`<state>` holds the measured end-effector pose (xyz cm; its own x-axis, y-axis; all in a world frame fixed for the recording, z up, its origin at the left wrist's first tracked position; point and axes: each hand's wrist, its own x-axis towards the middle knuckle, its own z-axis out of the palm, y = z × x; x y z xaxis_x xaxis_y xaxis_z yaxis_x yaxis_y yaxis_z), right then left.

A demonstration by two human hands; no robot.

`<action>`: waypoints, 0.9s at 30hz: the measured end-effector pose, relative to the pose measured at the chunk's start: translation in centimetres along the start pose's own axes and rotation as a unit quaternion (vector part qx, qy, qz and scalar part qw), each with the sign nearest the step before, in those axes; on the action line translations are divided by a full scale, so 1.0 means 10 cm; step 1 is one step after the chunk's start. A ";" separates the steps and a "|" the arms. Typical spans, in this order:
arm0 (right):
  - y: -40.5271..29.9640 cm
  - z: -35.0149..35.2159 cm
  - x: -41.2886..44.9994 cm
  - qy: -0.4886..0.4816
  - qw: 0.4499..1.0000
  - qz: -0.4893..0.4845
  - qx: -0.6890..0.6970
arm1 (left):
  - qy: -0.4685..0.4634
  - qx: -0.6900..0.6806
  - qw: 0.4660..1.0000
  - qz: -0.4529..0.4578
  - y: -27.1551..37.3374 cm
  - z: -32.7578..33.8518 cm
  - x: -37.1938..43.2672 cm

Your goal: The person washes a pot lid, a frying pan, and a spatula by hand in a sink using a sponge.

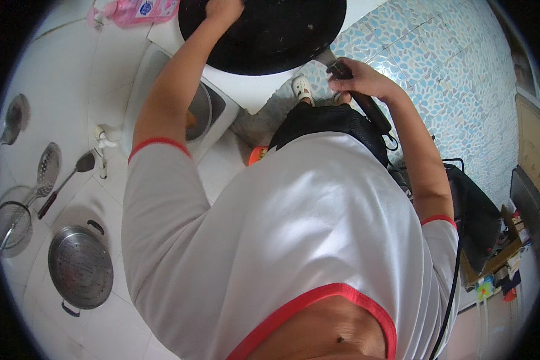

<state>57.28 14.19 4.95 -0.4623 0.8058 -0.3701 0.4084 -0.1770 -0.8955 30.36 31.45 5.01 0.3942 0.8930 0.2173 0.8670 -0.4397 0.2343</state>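
Note:
A large black pan (274, 40), with a few light specks on its surface, lies at the top of the view over a white counter. My right hand (357, 78) is closed around the pan's dark handle (371, 110), to the right of its rim. At the top edge my left hand (225, 10) is over the left part of the pan, its fingers bent and partly cut off by the frame; whether it grips something there is unclear.
Left of the pan are a pink pump bottle (150, 10) and a white sink (216, 130) holding a round vessel. A tap (102, 144), slotted turner (48, 171), spatula (85, 163), wire strainer (13, 227) and perforated metal pan (81, 267) are by the tiled wall. An orange container (255, 155) stands low down.

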 end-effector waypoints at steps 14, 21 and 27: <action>-0.10 0.12 -0.17 -0.064 0.962 0.116 0.239 | -0.016 -0.061 0.996 -0.065 0.44 0.65 0.45; -0.01 0.13 0.10 -0.013 0.964 0.095 0.246 | -0.024 -0.153 0.987 0.049 0.85 0.48 -0.08; -0.05 0.10 0.16 -0.056 0.983 0.094 0.149 | 0.026 -0.074 0.994 0.081 0.69 0.62 0.74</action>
<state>55.57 15.00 4.59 -0.4913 0.6785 -0.5461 0.2543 -0.4879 -0.8350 41.16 35.63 2.34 0.5058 0.8045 0.3113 0.7373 -0.5905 0.3282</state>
